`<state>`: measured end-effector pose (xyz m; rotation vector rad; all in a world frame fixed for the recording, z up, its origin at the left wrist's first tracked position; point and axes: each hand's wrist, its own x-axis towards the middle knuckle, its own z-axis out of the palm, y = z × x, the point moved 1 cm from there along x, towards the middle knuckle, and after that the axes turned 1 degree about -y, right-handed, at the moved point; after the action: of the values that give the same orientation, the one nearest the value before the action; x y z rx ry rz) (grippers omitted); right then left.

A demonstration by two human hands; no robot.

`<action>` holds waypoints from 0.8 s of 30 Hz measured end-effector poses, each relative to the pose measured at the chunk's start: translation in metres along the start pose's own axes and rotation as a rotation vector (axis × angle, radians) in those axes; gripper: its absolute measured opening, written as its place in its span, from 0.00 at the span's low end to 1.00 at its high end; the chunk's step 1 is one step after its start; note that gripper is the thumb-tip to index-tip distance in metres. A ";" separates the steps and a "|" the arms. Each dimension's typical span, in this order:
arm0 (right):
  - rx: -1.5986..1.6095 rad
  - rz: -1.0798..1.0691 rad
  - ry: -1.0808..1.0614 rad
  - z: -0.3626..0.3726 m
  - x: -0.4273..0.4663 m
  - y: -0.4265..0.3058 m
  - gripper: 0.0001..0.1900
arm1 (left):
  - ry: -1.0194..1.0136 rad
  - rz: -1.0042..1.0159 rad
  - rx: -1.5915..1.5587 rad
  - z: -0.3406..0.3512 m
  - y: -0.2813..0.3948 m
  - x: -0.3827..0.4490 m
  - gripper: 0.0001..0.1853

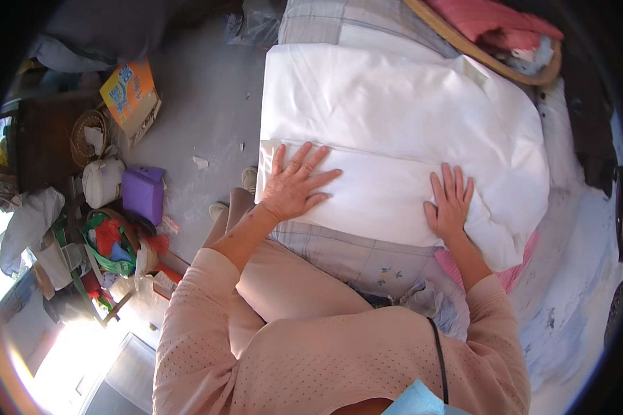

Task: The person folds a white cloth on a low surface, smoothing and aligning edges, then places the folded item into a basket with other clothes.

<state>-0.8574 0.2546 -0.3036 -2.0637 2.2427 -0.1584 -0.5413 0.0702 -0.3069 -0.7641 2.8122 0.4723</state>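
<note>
A large white cloth lies folded over a bed before me, with a fold edge running across it from left to right. My left hand rests palm down on its left part, fingers spread across that edge. Further right, my right hand presses flat on the cloth near a bunched, creased area, its fingers slightly apart. Neither hand grips anything. Under the white cloth shows a grey checked bed sheet with a small leaf print. A pink textured cloth peeks out beneath my right forearm.
At the top right, a curved wooden-rimmed container holds red fabric. On the left floor stand an orange carton, a purple case, a white bag and a green bag of coloured cloths. A pale wall bounds the right side.
</note>
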 end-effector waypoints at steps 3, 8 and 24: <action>-0.008 -0.039 0.001 0.003 -0.001 0.006 0.29 | 0.068 0.039 -0.061 0.011 -0.007 0.002 0.28; -0.006 -0.095 0.011 0.011 0.001 0.010 0.28 | 0.136 0.057 -0.109 0.016 -0.004 0.001 0.28; -0.090 -0.036 -0.044 0.004 0.001 0.002 0.33 | 0.291 -0.317 -0.088 0.018 0.007 -0.002 0.32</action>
<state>-0.8592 0.2537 -0.3076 -2.1311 2.2270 -0.0143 -0.5415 0.0826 -0.3211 -1.3706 2.8577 0.4644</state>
